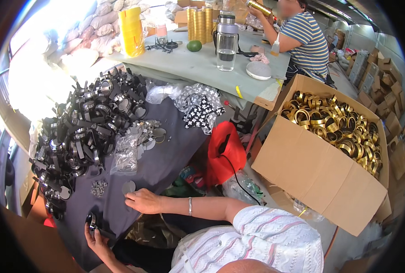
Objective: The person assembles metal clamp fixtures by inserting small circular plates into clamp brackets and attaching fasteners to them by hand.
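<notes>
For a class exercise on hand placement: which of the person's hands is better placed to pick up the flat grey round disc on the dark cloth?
Probably the right hand: its fingertips lie right beside the flat grey round disc. The left hand sits lower, already holding a small black-and-silver ring part.

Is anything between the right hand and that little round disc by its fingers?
No. The right hand rests on the dark cloth with its fingertips right beside the round disc; nothing visible lies between them.
</notes>
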Tool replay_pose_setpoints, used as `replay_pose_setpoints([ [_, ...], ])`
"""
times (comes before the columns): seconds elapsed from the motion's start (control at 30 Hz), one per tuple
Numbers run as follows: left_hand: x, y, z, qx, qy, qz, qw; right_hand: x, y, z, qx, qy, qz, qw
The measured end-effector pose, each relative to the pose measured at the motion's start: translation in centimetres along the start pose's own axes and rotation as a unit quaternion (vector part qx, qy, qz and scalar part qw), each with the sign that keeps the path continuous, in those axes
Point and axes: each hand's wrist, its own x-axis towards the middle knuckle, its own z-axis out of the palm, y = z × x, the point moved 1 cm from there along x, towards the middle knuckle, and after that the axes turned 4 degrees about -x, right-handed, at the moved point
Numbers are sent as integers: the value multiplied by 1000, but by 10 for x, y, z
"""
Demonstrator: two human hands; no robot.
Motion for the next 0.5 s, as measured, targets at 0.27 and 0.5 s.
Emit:
replay_pose_setpoints([
  [0.27,1,-1,-3,-5,-22,0,1000,0,-2,-5,0,39,-4,999],
  [0.5,0,0,-2,11,-5,-5,1000,1,0,-1,-6,36,-9,999],
])
